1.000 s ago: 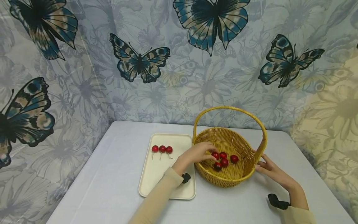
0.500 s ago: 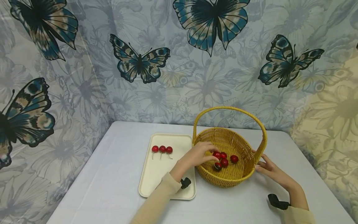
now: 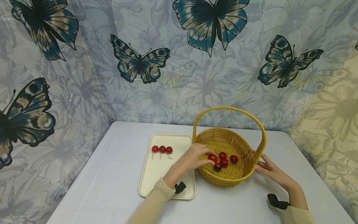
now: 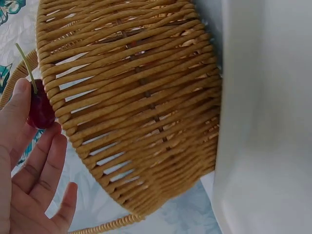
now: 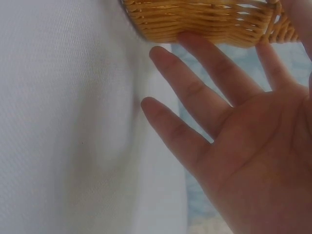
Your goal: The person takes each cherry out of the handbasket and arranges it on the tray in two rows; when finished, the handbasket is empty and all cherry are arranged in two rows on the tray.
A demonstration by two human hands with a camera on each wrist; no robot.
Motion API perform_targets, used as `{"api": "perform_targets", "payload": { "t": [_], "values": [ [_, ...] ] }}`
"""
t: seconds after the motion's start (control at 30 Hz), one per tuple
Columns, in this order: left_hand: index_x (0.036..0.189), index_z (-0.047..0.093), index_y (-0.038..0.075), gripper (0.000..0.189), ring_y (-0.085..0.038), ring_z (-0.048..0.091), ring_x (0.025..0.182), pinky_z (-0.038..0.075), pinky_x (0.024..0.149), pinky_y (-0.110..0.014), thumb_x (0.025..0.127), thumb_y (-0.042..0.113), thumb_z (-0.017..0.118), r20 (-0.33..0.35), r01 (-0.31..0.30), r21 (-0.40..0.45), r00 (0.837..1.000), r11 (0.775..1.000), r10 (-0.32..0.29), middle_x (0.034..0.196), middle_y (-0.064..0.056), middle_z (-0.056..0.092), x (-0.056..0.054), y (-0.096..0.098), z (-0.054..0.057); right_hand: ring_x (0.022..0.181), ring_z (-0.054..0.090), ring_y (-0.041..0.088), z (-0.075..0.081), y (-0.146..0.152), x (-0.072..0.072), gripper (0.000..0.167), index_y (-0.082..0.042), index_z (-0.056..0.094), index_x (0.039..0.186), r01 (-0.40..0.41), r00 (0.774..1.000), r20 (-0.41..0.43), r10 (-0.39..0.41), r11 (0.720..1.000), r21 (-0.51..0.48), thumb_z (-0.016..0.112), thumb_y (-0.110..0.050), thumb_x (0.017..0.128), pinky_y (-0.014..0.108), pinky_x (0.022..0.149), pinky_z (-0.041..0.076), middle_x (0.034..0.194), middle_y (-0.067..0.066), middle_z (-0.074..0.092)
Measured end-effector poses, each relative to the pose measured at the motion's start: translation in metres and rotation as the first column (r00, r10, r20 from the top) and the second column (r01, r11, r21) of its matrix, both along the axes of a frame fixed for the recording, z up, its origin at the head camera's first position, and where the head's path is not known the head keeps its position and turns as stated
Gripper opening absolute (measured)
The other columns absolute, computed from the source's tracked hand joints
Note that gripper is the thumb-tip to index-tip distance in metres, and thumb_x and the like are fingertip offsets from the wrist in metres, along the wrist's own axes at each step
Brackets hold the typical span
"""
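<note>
My left hand (image 3: 188, 159) reaches over the near left rim of a woven basket (image 3: 223, 180) and pinches a cherry (image 4: 40, 105) between thumb and fingers. In the left wrist view its stem sticks up past the thumb, and the cherry is right at the basket's rim. Several other cherries (image 3: 234, 159) lie on the basket floor. My right hand (image 3: 272, 172) rests against the basket's right side, by the foot of the arched handle (image 3: 230, 108). In the right wrist view its fingers (image 5: 178, 131) are spread and fairly straight, the upper ones at the basket wall.
A cream tray (image 3: 148, 183) stands left of the basket, under my left forearm. Three cherries (image 3: 162, 149) lie in a row near its far end, stems towards me. A white cloth covers the table (image 3: 98, 180); a butterfly-patterned curtain (image 3: 181, 93) hangs behind it.
My left hand has drawn slightly back to the left, and the pinched cherry has moved away from the others towards the basket's near left rim. The right hand keeps its place.
</note>
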State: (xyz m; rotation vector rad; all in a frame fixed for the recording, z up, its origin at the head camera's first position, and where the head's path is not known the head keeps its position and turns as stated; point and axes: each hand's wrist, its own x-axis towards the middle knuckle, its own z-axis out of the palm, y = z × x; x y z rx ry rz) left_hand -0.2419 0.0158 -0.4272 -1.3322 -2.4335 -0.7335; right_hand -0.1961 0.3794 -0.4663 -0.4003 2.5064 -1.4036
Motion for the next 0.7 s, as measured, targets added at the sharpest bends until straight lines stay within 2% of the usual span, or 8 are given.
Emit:
{"api": "perform_targets", "payload": {
  "t": [0.1,0.23,0.37,0.53,0.7],
  "values": [
    [0.107,0.067,0.024,0.033,-0.003,0.056,0.101,0.04,0.096,-0.026,0.084,0.047,0.061,-0.017,-0.032,-0.017,0.999,0.999,0.032,0.103,0.013,0.065,0.003,-0.006,0.0,0.107,0.033,-0.023,-0.001,0.0,0.0,0.064,-0.017,0.005,0.15,0.0,1.0,-0.004,0.0,1.0,0.002,0.044,-0.018,0.099,0.07,0.091,0.031,0.142,0.035,0.027],
    [0.106,0.068,0.023,0.033,-0.003,0.057,0.1,0.04,0.095,-0.027,0.083,0.046,0.063,-0.011,-0.053,0.005,0.999,0.999,0.053,0.102,0.013,0.066,0.005,-0.014,0.001,0.107,0.032,-0.023,-0.001,0.0,0.0,0.064,-0.018,0.006,0.15,0.004,1.0,-0.005,-0.004,1.0,0.005,0.044,-0.018,0.099,0.071,0.09,0.03,0.141,0.035,0.028],
    [0.105,0.068,0.021,0.032,-0.004,0.057,0.095,0.041,0.094,-0.028,0.082,0.043,0.066,0.017,-0.055,0.045,0.998,0.997,0.054,0.099,0.011,0.066,0.004,-0.022,0.004,0.107,0.032,-0.023,-0.001,0.0,0.0,0.064,-0.018,0.005,0.15,0.004,1.0,-0.007,-0.004,1.0,0.002,0.044,-0.018,0.099,0.071,0.091,0.029,0.142,0.034,0.027],
    [0.104,0.069,0.02,0.03,-0.005,0.058,0.092,0.041,0.093,-0.027,0.08,0.039,0.069,0.058,-0.067,0.079,0.996,0.995,0.062,0.098,0.011,0.067,-0.001,-0.034,0.002,0.108,0.032,-0.023,0.0,0.001,0.0,0.064,-0.018,0.006,0.15,-0.009,1.0,-0.02,0.009,1.0,-0.002,0.044,-0.017,0.099,0.07,0.091,0.03,0.142,0.035,0.027],
    [0.103,0.069,0.019,0.029,-0.011,0.059,0.084,0.044,0.082,-0.025,0.079,0.035,0.071,0.122,-0.073,0.113,0.991,0.991,0.06,0.091,0.01,0.065,-0.007,-0.046,0.0,0.109,0.033,-0.022,-0.001,0.001,0.0,0.063,-0.017,0.007,0.15,-0.014,1.0,-0.025,0.014,1.0,-0.009,0.044,-0.016,0.099,0.069,0.091,0.031,0.141,0.035,0.028]
  ]
}}
